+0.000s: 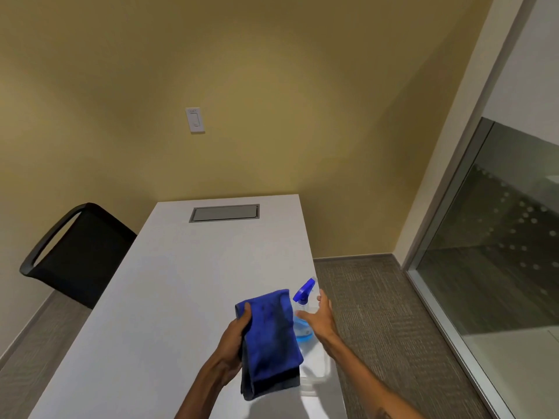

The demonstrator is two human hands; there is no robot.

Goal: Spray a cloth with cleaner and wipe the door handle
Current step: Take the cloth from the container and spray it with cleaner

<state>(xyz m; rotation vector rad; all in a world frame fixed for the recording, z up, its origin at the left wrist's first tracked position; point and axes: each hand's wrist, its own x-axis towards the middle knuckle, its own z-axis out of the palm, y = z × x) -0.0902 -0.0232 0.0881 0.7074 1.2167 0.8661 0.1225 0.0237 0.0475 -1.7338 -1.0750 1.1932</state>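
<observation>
A folded blue cloth hangs from my left hand, which grips its upper left edge above the white table. Just right of the cloth stands a clear spray bottle with a blue trigger head and blue liquid, near the table's right edge. My right hand is beside the bottle with fingers spread, close to its neck; I cannot tell whether it touches. The cloth hides part of the bottle. No door handle is in view.
A clear plastic tray lies under the bottle at the table's right edge. A black chair stands at the left. A metal cable hatch sits at the table's far end. A glass partition runs along the right above grey carpet.
</observation>
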